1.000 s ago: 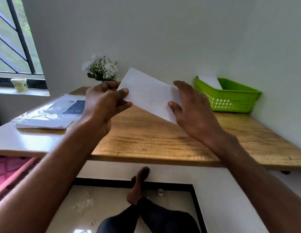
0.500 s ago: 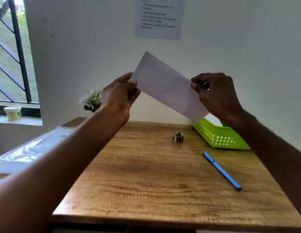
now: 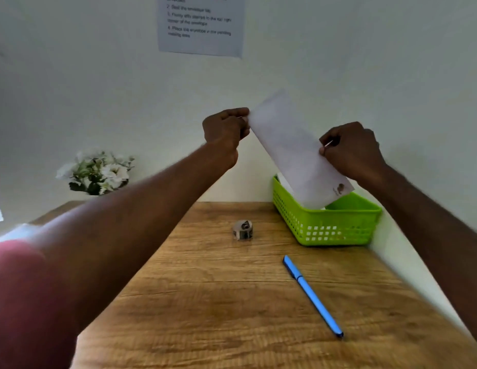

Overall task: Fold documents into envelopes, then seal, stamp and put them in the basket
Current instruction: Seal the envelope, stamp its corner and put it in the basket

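Head view: we pinch the envelope [image 3: 296, 150] in the air with both hands, left hand [image 3: 225, 131] on its upper edge, right hand [image 3: 352, 153] on its far edge. Its long axis slants down into the basket [image 3: 338, 230], nearer our right hand.

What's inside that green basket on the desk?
White paper, probably an envelope, pokes up at the back of the green basket. The held envelope covers part of the inside; the walls hide the bottom.
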A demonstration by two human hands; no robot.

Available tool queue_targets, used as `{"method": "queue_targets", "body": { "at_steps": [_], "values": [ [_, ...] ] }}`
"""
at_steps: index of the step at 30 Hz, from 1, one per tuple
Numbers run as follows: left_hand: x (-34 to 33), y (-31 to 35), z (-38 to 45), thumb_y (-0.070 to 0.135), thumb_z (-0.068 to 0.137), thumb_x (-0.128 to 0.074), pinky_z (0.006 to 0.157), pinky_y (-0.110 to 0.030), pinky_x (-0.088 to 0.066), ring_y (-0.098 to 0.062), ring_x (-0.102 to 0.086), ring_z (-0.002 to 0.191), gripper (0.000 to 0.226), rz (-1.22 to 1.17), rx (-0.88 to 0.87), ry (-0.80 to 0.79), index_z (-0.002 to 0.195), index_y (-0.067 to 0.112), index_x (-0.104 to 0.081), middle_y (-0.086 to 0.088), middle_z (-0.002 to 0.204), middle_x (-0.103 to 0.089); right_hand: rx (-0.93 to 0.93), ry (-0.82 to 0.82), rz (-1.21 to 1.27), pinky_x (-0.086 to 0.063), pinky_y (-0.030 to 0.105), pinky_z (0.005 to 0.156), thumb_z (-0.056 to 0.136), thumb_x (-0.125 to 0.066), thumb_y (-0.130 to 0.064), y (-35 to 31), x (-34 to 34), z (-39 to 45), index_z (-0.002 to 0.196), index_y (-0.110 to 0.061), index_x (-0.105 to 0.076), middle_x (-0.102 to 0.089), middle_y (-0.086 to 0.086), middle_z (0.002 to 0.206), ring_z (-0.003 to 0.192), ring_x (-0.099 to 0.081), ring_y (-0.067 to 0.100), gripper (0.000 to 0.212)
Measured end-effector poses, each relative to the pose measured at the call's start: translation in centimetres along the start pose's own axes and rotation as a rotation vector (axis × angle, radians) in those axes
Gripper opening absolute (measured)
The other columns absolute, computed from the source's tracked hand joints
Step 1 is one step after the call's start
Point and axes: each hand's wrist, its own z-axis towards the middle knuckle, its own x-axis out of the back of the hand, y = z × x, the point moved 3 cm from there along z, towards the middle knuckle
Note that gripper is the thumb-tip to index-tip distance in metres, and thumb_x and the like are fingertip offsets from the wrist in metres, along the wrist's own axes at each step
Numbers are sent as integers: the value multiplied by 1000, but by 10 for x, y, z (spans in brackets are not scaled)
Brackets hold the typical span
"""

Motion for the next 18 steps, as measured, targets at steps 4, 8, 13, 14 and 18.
{"method": "queue_targets", "body": {
  "at_steps": [4,8,13,14,18],
  "values": [
    [-29,-35,16,-17,88,-62,81,-29,-63,-25,-70,78,27,40,48,1,98,1,-79,-15,91,-75,-167,-46,-12,-49,29,92,78,-70,-17,30,-17,6,108,-20,-76,-72,11,116,109,-66,34,31],
    [-46,-86,12,-17,87,-65,89,-35,-62,-26,-67,84,29,172,88,-83,110,-4,-77,-18,95,-73,-252,-324,-117,-61,50,86,76,-68,-7,53,-37,-6,113,-12,-67,-68,22,110,92,-72,40,37],
    [-52,-131,12,-8,85,-74,70,-25,-54,-20,-64,82,31,340,112,-120,113,6,-79,-16,101,-75,-240,-432,-257,-60,42,74,75,-66,-5,67,-51,-14,86,-15,-52,-58,10,89,76,-66,30,20],
    [-52,-134,12,-7,85,-75,70,-23,-52,-19,-64,84,31,374,97,-122,112,7,-79,-16,106,-75,-232,-450,-280,-57,37,71,76,-67,-4,67,-53,-14,83,-15,-50,-58,8,85,72,-64,26,21],
    [-59,-148,10,0,85,-77,74,-20,-55,-22,-69,100,29,613,-26,-188,111,12,-79,-10,109,-75,-245,-543,-372,-47,32,68,79,-65,-6,74,-58,-17,82,-16,-50,-59,5,83,74,-62,22,19]
  ]
}}
